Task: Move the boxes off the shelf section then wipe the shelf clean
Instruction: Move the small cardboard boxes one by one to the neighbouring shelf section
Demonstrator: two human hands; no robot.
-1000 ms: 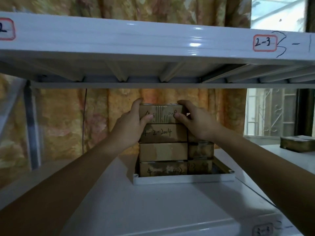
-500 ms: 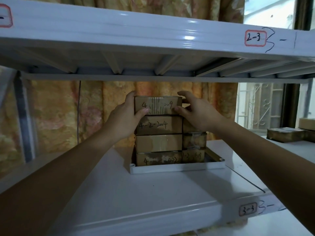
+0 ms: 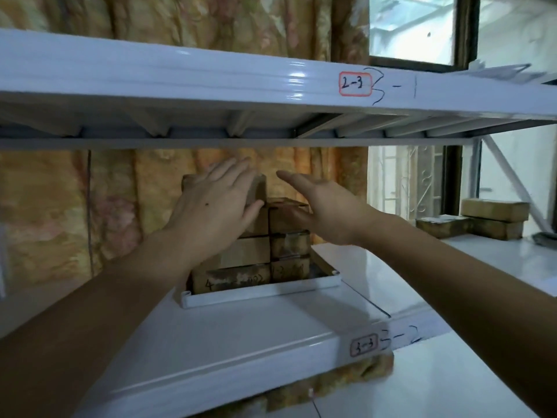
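Between flat left hand (image 3: 217, 206) and open right hand (image 3: 325, 212) stand stacked boxes (image 3: 283, 218).

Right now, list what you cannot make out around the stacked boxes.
Head view only:
- Top box: its front writing is covered by the left hand.
- Whether the left hand's fingers press or only hover: motion blur.
- Bottom box label: smudged, partly hidden by the white tray rim.
- Boxes behind the right hand: their count is hidden.
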